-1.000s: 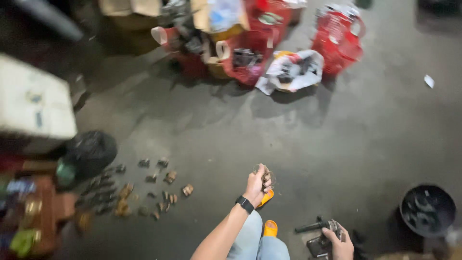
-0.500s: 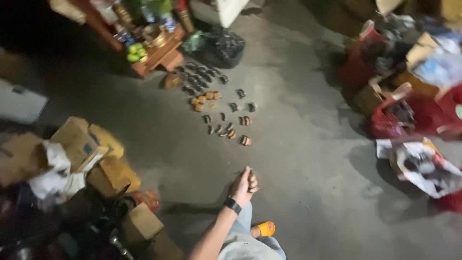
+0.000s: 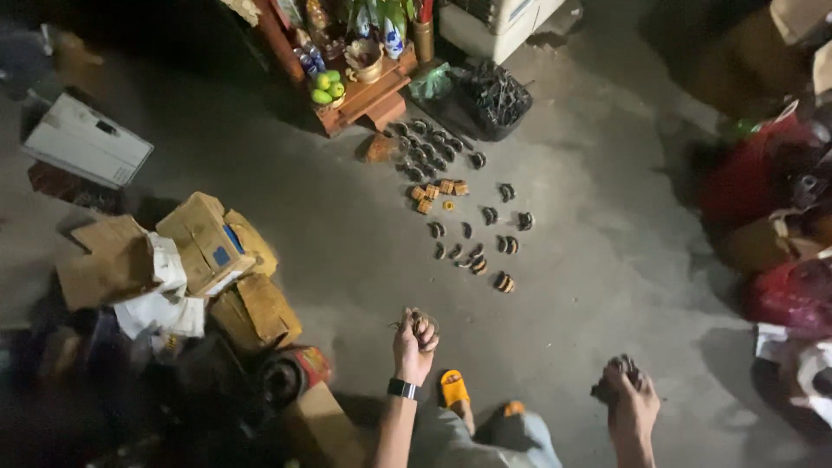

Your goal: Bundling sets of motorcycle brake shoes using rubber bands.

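swung round since half a second back: pile of small parts now nearer and up at 12 o'clock, both hands now in view instead of just one. left hand [image 3: 414, 345], with a dark wristband [image 3: 402, 388], closed round a small dark coil-like part [image 3: 422, 321], wiry bits sticking out. right hand [image 3: 630, 400] down at 5 o'clock, clenched over another dark clump [image 3: 617, 367], too murky to say exactly what. ahead on the concrete floor [image 3: 598, 251], a scatter of the same sort of parts [image 3: 459, 217], dark curved ones and a few orange-brown ones, loosely in rows, running up toward a black bag [image 3: 490, 100] of more dark pieces at 1 o'clock. small red shelf [image 3: 368, 95] with green fruit and bottles just beside it. crushed cardboard boxes [image 3: 208, 251] at 9 o'clock, red containers [image 3: 754, 182] at 3 o'clock. orange sandal [image 3: 452, 387] between the hands. looks like sorting partway through: plenty laid out already, two handfuls not yet down, bag far from empty as far as can be made out.
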